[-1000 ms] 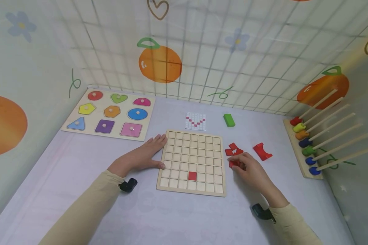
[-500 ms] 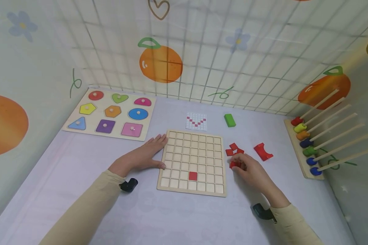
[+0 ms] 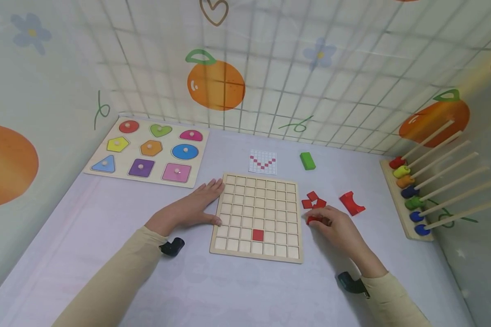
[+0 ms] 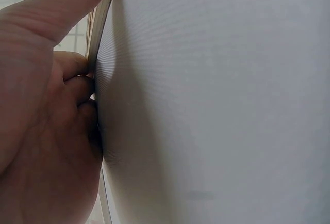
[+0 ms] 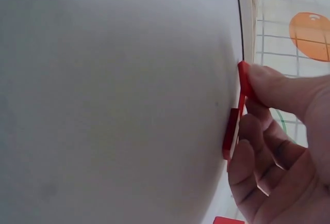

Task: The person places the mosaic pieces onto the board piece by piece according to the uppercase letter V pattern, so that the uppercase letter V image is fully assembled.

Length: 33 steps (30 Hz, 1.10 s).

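Note:
A wooden grid board (image 3: pixel 248 200) lies flat on the table, with one red square tile (image 3: pixel 258 235) in a cell of its second row from the near edge. My left hand (image 3: pixel 188 209) rests along the board's left side, fingers fairly straight and thumb against the edge. To the right of the board, my right hand (image 3: pixel 338 229) pinches a red tile (image 5: pixel 244 78) between thumb and fingers, low over the table. Another red tile (image 5: pixel 232 133) is by the curled fingers in the right wrist view. Several loose red tiles (image 3: pixel 307 204) lie just beyond that hand.
Behind the board are a pattern card (image 3: pixel 263 162) and a green block (image 3: pixel 308 161). A notched red block (image 3: pixel 352 203) lies right of the tiles. A knobbed shape puzzle (image 3: pixel 161 156) stands back left, a peg rack (image 3: pixel 405 200) with coloured beads far right.
The head view has shifted slightly. My right fingers have closed a little further over the red tile. The left hand stays at the board's edge.

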Available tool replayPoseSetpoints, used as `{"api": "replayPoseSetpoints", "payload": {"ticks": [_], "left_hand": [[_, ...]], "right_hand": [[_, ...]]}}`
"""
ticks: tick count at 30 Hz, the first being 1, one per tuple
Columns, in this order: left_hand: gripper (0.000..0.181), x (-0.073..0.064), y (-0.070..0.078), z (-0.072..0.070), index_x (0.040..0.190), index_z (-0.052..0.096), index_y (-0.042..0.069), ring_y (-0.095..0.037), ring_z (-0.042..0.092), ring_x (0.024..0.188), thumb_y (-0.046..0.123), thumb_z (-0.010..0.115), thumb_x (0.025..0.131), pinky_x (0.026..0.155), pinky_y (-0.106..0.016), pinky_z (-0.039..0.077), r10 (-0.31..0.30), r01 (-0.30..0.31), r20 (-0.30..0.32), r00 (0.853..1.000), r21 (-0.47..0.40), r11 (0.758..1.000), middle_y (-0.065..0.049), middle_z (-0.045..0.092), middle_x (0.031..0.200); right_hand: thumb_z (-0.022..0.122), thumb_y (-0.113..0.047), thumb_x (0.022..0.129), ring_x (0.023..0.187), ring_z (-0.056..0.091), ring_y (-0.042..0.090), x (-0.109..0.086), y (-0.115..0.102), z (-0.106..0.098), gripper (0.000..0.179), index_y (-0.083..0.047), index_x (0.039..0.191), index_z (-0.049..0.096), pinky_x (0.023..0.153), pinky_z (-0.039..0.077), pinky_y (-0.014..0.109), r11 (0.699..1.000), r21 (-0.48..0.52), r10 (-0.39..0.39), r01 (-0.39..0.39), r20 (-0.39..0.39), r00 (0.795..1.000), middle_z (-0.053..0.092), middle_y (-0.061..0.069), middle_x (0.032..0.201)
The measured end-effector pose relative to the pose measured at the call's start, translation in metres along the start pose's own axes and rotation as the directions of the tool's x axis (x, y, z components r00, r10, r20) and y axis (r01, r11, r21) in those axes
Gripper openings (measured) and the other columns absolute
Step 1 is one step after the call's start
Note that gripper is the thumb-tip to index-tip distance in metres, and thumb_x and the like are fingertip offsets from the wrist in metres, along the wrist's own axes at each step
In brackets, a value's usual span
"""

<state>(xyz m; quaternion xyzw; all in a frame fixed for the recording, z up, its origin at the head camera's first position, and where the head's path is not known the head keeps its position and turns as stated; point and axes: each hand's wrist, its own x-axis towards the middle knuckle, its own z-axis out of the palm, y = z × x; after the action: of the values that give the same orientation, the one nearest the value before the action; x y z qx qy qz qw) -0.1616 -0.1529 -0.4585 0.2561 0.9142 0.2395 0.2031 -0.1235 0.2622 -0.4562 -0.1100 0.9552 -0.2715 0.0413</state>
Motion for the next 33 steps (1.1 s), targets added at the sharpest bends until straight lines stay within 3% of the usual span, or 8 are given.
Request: {"api": "replayPoseSetpoints", "payload": {"ticks": [19, 29, 33], "left_hand": [[0.110, -0.0001, 0.0000, 0.0011, 0.164, 0.011, 0.009, -0.024, -0.005, 0.157, 0.052, 0.076, 0.087, 0.128, -0.040, 0.003, -0.017, 0.017, 0.003, 1.000, 0.009, 1.000, -0.006, 0.002, 0.171], [0.110, 0.0003, -0.0005, 0.0005, 0.164, 0.010, 0.009, -0.024, -0.005, 0.157, 0.052, 0.076, 0.087, 0.128, -0.041, 0.004, -0.014, 0.014, 0.002, 1.000, 0.011, 1.000, -0.005, 0.002, 0.171], [0.110, 0.0006, -0.0005, 0.0004, 0.164, 0.010, 0.009, -0.024, -0.005, 0.157, 0.051, 0.076, 0.087, 0.128, -0.041, 0.004, -0.019, 0.019, 0.006, 1.000, 0.011, 1.000, -0.005, 0.002, 0.171]], "right_hand": [[0.079, -0.011, 0.089, 0.079, 0.056, 0.018, -0.0002, -0.0024, 0.0014, 0.032, -0.020, 0.120, 0.074, 0.063, 0.053, 0.022, 0.999, 0.039, 0.011, -0.012, 0.027, 1.000, 0.069, -0.004, 0.094], [0.077, -0.014, 0.091, 0.077, 0.057, 0.018, 0.0023, -0.0053, 0.0009, 0.031, -0.019, 0.120, 0.069, 0.063, 0.054, 0.023, 0.999, 0.042, 0.019, -0.020, 0.013, 1.000, 0.068, -0.003, 0.092], [0.077, -0.014, 0.091, 0.081, 0.061, 0.018, 0.0040, -0.0072, 0.0006, 0.028, -0.019, 0.118, 0.069, 0.069, 0.056, 0.024, 0.999, 0.046, 0.007, -0.006, -0.009, 1.000, 0.071, -0.002, 0.097]]}}
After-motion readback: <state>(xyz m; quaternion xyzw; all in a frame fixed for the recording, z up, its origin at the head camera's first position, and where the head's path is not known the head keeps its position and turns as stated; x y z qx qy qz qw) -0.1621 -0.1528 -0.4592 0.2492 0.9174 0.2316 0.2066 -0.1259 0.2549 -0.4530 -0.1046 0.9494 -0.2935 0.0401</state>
